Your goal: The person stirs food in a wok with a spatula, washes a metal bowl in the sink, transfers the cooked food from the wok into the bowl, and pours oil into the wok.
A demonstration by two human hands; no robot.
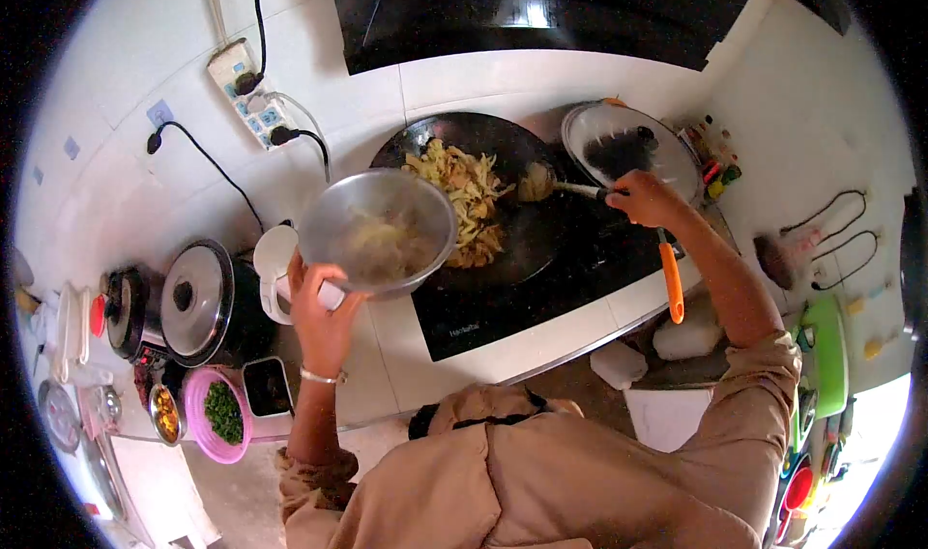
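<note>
Far left: rice-cooker-like pot (pixel 126 313), then large dark pot (pixel 199 303), glass lid on. Nearer, small metal bowl (pixel 167 415), orange-yellow pieces inside; pink basin (pixel 204 440) with chopped greens (pixel 224 415); dark square tray (pixel 268 387), contents unclear. White jug (pixel 275 259) behind the left wrist.

Centre: left hand (pixel 324 303) pinches the near rim of a steel bowl (pixel 425 216), raised and tilted beside the wok (pixel 527 235); some pale residue in it. Wok on black cooktop (pixel 464 327), sliced yellowish food (pixel 471 196) heaped on its left side.

Right: right hand (pixel 646 199) closed round the handle of a spatula (pixel 578 188), its head in the wok. Domed lid (pixel 619 133) beyond; orange handle (pixel 671 283) at the cooktop edge. Pale bench (pixel 372 365), white wall (pixel 503 80); green basin (pixel 827 356) far right.
</note>
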